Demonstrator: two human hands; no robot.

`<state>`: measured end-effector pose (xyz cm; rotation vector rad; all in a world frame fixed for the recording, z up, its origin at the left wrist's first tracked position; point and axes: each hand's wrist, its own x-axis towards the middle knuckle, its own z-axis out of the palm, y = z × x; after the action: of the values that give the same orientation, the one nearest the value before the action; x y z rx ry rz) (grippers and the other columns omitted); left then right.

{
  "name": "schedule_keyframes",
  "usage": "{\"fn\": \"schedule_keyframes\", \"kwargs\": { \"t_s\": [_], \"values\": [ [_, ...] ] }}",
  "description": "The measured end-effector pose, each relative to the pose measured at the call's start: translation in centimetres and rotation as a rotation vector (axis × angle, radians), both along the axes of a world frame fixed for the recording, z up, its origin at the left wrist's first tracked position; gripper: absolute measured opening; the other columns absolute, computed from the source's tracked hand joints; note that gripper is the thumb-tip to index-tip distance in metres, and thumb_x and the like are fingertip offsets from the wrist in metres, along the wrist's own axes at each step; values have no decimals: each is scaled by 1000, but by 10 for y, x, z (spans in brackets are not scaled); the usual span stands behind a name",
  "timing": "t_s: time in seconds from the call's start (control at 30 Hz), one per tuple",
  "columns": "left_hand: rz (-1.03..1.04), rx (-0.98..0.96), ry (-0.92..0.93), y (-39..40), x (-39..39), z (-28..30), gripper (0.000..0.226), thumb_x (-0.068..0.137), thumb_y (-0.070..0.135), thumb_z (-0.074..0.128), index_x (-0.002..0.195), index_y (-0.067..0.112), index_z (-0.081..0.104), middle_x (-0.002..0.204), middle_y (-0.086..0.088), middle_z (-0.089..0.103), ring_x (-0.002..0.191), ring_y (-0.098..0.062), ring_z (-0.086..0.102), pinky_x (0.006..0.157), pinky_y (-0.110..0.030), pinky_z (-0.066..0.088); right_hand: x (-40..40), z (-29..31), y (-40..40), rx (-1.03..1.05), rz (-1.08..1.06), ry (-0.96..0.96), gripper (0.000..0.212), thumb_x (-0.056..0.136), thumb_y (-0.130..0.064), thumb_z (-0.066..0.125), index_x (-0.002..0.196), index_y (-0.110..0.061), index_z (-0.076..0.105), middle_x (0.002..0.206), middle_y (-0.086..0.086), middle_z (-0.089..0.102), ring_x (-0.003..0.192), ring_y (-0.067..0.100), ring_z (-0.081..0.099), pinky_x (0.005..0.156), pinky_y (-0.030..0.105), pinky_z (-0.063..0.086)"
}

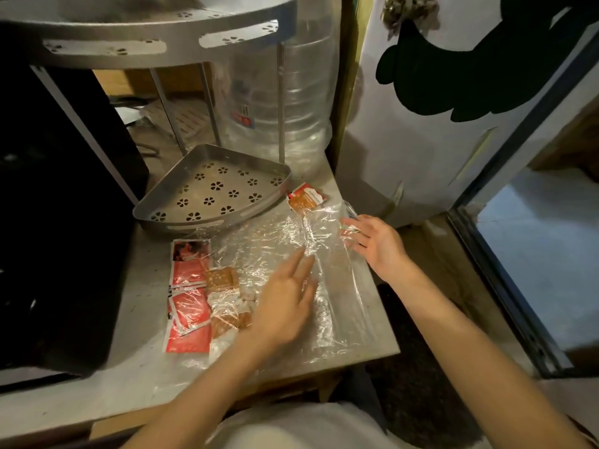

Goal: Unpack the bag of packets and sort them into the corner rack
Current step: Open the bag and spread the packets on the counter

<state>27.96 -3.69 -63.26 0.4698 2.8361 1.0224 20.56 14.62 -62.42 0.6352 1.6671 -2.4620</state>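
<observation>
A clear plastic bag lies crumpled across the grey table. Several red packets and orange dotted packets sit at the bag's left end, partly under the film. One orange-and-white packet lies apart beyond the bag, beside the rack. The metal corner rack's lower shelf, with flower-shaped holes, holds nothing; its upper shelf hangs above. My left hand rests flat on the bag next to the packets, fingers spread. My right hand touches the bag's far right edge, fingers apart.
A large clear water bottle stands behind the rack. A black box-like object fills the table's left side. A white door with a black shape stands right. The table's front edge is near my body.
</observation>
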Motion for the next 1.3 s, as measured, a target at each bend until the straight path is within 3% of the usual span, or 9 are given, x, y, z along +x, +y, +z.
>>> {"fn": "schedule_keyframes", "kwargs": {
  "t_s": [0.07, 0.17, 0.3, 0.5, 0.73, 0.87, 0.97, 1.07, 1.3],
  "values": [
    [-43, 26, -34, 7, 16, -6, 50, 98, 39, 24, 145, 24, 15, 156, 7, 6, 142, -8, 9, 113, -20, 2, 6, 2, -3, 34, 28, 31, 19, 98, -17, 35, 95, -15, 54, 105, 10, 66, 78, 20, 68, 71, 30, 49],
    [-76, -54, -2, 9, 22, -18, 49, 98, 41, 21, 140, 32, -3, 157, 5, -2, 143, -8, -3, 116, -25, -3, 23, 8, -7, 56, -1, 81, 24, 98, -23, 36, 121, -24, 42, 106, 7, 66, 78, 21, 66, 70, 30, 48],
    [-98, -170, -8, 13, 23, -29, 49, 91, 52, 5, 135, 39, -11, 155, 5, -10, 143, -10, -10, 119, -35, 0, 60, 8, -24, 378, 72, 74, 71, 77, -53, 61, 135, -24, 32, 106, 3, 63, 85, 17, 62, 74, 28, 48],
    [-138, -251, 7, 12, 26, -40, 55, 84, 56, -7, 135, 37, -14, 156, 1, -10, 141, -9, -15, 115, -30, -9, 78, -20, -43, 710, 162, -13, 15, 82, -18, 68, 95, -10, 67, 78, -5, 65, 73, 11, 64, 61, 15, 50],
    [-124, -156, -27, 8, 26, -45, 58, 81, 57, -9, 137, 41, -10, 156, 8, -3, 141, -3, -10, 114, -25, -10, 73, -18, -8, 680, 37, -70, 15, 87, -17, 58, 75, -13, 66, 75, 9, 69, 71, 21, 64, 68, 35, 51],
    [-136, -201, -19, 7, 26, -47, 63, 80, 55, -12, 140, 37, -4, 156, 7, -6, 139, -3, -14, 115, -28, -10, 71, -2, 31, 534, 213, -174, 12, 89, -17, 57, 93, -9, 66, 83, 6, 69, 72, 18, 63, 63, 26, 49],
    [-148, -252, -8, 7, 26, -48, 66, 80, 55, -15, 142, 34, -2, 156, 5, -8, 138, -5, -18, 115, -30, -10, 63, 3, 67, 547, 367, -222, 19, 89, -21, 58, 103, -12, 66, 89, 3, 71, 81, 17, 64, 75, 28, 50],
    [-159, -237, -15, 6, 25, -49, 69, 76, 63, -21, 138, 37, -6, 156, 7, -8, 138, -4, -19, 113, -27, -12, 52, 6, 94, 547, 350, -235, 20, 86, -17, 60, 105, -13, 66, 92, 2, 71, 84, 16, 63, 83, 31, 49],
    [-176, -236, -8, 6, 24, -48, 80, 69, 67, -27, 139, 38, -2, 153, 11, -10, 139, -4, -17, 112, -25, -14, 31, -7, 99, 735, 313, -283, 23, 87, -10, 60, 110, -8, 61, 81, 4, 69, 72, 15, 61, 67, 26, 49]
  ]
}}
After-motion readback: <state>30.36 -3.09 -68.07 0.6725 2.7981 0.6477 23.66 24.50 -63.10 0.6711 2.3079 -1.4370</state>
